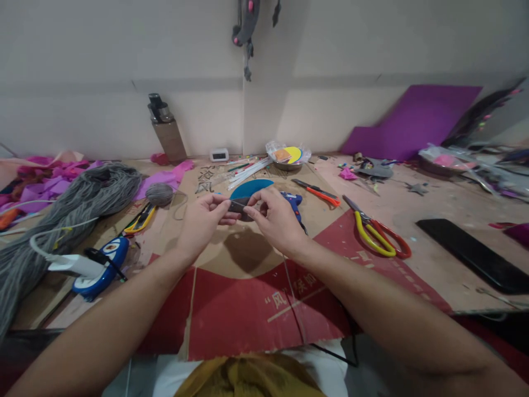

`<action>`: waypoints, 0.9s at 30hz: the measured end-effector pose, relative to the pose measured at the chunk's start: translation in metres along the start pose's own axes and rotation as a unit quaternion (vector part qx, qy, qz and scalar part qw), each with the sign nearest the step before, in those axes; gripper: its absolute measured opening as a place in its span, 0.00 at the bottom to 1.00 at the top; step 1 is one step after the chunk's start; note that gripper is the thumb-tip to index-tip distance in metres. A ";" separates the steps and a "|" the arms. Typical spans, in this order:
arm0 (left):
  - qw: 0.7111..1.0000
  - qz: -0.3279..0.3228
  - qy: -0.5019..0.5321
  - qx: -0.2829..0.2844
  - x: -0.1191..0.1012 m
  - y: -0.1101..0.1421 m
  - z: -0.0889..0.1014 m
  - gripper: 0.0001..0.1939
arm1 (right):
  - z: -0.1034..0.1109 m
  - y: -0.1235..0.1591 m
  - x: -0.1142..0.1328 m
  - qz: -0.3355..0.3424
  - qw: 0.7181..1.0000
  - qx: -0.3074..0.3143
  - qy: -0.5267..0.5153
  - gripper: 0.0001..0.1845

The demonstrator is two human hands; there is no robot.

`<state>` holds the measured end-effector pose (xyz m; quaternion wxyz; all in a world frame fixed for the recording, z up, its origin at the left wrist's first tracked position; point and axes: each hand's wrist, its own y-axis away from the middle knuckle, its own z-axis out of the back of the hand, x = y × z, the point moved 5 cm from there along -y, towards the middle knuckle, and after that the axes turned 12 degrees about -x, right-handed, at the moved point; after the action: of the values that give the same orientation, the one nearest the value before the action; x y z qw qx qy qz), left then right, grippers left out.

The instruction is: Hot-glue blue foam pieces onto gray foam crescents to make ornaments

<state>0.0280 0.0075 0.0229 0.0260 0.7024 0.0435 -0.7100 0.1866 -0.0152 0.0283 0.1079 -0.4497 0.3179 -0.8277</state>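
Note:
Between my two hands, above the cardboard, is a small dark grey piece (pixel 237 207) that looks like felt. My left hand (pixel 210 214) pinches its left end between thumb and fingers. At the other end, the thumb and fingers of my right hand (pixel 273 214) are closed on the same piece. Just behind my hands lies a blue disc (pixel 253 189), partly covered by them. A blue glue gun (pixel 293 203) rests beside my right hand, mostly hidden by it.
Red-and-yellow-handled scissors (pixel 378 234), an orange cutter knife (pixel 318 193) and a black phone (pixel 475 253) lie to the right. Grey yarn (pixel 103 193), a yarn ball (pixel 159 194) and a blue power socket (pixel 108 264) are left. A brown bottle (pixel 169 138) stands by the wall.

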 end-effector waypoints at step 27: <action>0.990 -0.016 0.096 -0.102 0.017 -0.051 0.036 0.06 | 0.034 -0.008 -0.039 -0.092 0.979 0.105 0.146 0.24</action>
<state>-0.0131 0.0548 0.0071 0.0825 0.7602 0.1293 -0.6313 0.2374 -0.0056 0.0204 0.0302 -0.3377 0.1983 -0.9196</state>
